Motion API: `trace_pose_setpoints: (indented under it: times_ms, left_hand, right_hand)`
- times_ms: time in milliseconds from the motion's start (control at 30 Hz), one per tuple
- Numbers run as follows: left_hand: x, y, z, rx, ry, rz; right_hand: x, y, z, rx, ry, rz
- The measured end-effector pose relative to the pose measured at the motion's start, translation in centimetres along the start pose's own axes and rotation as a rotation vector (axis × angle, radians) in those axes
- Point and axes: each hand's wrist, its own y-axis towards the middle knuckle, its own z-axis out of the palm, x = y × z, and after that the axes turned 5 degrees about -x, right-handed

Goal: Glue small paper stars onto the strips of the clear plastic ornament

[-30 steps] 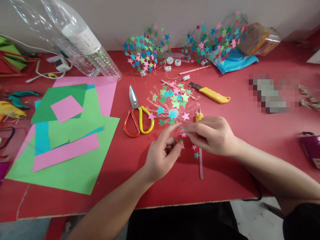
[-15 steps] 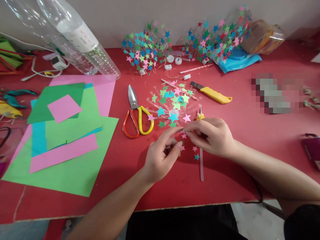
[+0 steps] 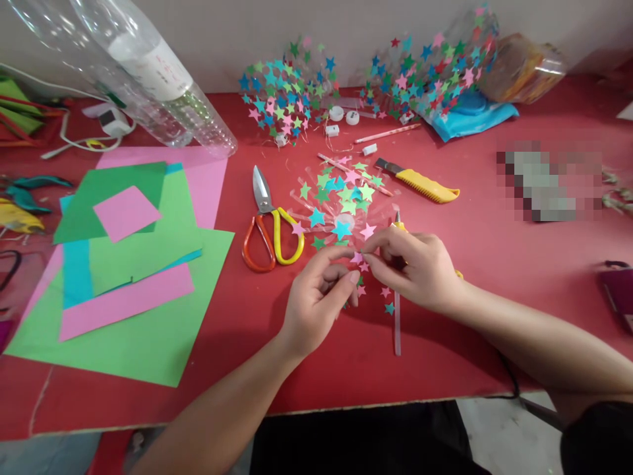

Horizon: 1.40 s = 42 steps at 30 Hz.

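Observation:
Cut strips of a clear plastic bottle fan out on the table, dotted with paper stars [image 3: 342, 229] in pink, green and blue. At its near side, my right hand [image 3: 418, 267] is closed, thumb and forefinger pinched on something too small to make out. My left hand [image 3: 316, 297] is curved beside it, thumb and forefinger apart. Its forefinger tip reaches the right fingertips, by a pink star [image 3: 357, 258]. Loose small stars [image 3: 390, 309] lie below the hands. A yellow glue gun [image 3: 398, 225], partly hidden behind my right hand, has a clear glue stick [image 3: 397, 330] near it.
Scissors [image 3: 264, 218] with red and yellow handles lie left of the strips. A yellow utility knife [image 3: 428, 187] is on the right. Coloured paper sheets [image 3: 208, 284] cover the left side. Large clear bottles [image 3: 163, 72] and star-covered pieces [image 3: 284, 92] stand along the wall.
My right hand has shifted slightly left and down, and the fingertips have moved a little left. A pink star now shows by them. The table things stay in place.

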Motion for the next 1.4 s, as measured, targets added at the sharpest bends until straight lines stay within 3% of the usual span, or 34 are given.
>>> trace_pose_setpoints:
  times_ms: [667,900,1167,1400]
  left_hand:
    - [0.6,0.9,0.0,-0.172,-0.081,0.003]
    - [0.8,1.1,0.2,-0.238,-0.098,0.078]
    - [0.6,1.3,0.2,-0.252,-0.179,0.056]
    - [0.6,1.2,0.0,-0.259,-0.096,0.035]
  right_hand:
    - [0.1,-0.3,0.3,-0.018,-0.073,-0.122]
    - [0.1,-0.3,0.3,-0.012,-0.089,-0.143]
    - [0.1,-0.3,0.3,-0.019,-0.097,-0.17]
    - [0.1,-0.4,0.2,-0.019,-0.129,-0.178]
